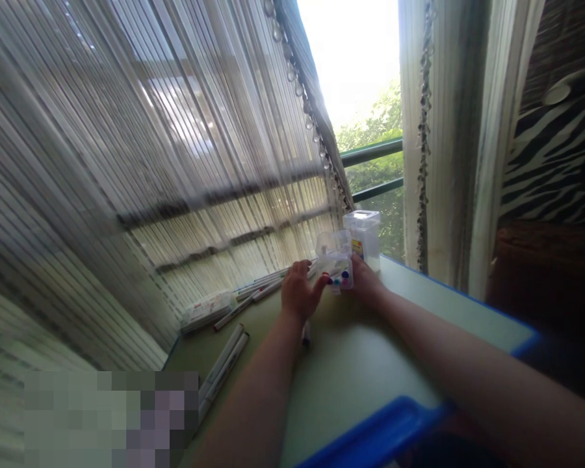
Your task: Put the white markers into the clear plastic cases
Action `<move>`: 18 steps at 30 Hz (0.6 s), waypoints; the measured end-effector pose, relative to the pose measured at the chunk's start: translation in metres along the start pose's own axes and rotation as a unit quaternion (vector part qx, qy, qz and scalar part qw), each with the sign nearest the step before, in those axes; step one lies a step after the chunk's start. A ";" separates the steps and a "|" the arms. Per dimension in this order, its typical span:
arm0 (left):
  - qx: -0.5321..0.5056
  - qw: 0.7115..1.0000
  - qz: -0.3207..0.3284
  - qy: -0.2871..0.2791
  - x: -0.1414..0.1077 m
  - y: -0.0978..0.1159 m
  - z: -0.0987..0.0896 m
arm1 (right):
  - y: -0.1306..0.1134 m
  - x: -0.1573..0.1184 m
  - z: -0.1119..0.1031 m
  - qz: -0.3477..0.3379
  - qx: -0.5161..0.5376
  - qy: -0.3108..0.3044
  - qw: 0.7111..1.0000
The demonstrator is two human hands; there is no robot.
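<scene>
A small clear plastic box sits tilted toward me at the far part of the table, its hinged lid raised. Several markers lie inside with their coloured ends facing me. My right hand grips the box's right side, most of its fingers hidden behind it. At the left of the box is my left hand, thumb and fingers apart, the thumb tip close to the marker ends. Whether it touches one I cannot tell. Beneath my left wrist a marker with a dark end shows partly.
A taller clear container stands just behind the box. Loose markers and a clear packet line the table's far left edge; more markers lie left of my forearm. The light table has blue edging. Striped curtains hang close behind.
</scene>
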State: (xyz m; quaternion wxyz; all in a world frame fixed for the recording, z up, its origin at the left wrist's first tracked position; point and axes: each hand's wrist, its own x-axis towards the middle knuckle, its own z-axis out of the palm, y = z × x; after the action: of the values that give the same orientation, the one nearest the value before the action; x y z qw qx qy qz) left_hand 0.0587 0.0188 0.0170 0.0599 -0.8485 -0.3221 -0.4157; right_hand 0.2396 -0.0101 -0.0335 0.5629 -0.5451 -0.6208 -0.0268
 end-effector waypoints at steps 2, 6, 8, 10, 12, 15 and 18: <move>0.013 0.998 -0.059 0.028 0.003 -0.004 -0.002 | -0.001 0.000 0.000 0.001 0.001 0.000 1.000; 0.089 0.977 -0.194 -0.029 0.010 -0.009 -0.006 | -0.002 0.000 -0.002 -0.011 0.012 -0.002 1.000; 0.114 0.963 -0.225 -0.099 0.011 -0.010 -0.006 | -0.002 0.000 -0.002 -0.013 0.015 -0.004 1.000; 0.144 0.949 -0.235 -0.153 0.010 -0.010 -0.006 | -0.001 0.000 -0.002 -0.014 0.016 -0.004 1.000; 0.181 0.944 -0.214 -0.172 0.007 -0.007 -0.005 | -0.001 0.000 -0.001 -0.017 0.016 -0.002 1.000; 0.232 0.935 -0.180 -0.196 0.005 -0.001 -0.005 | 0.000 0.000 0.000 -0.019 0.013 0.000 1.000; 0.238 0.926 -0.180 -0.232 0.004 0.005 -0.006 | 0.000 -0.001 0.002 -0.015 0.013 -0.004 1.000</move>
State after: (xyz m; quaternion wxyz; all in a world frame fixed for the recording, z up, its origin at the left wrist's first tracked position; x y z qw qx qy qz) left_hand 0.0592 0.0148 0.0246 0.1077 -0.8100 -0.5633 -0.1225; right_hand 0.2381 -0.0091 -0.0352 0.5669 -0.5284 -0.6315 -0.0251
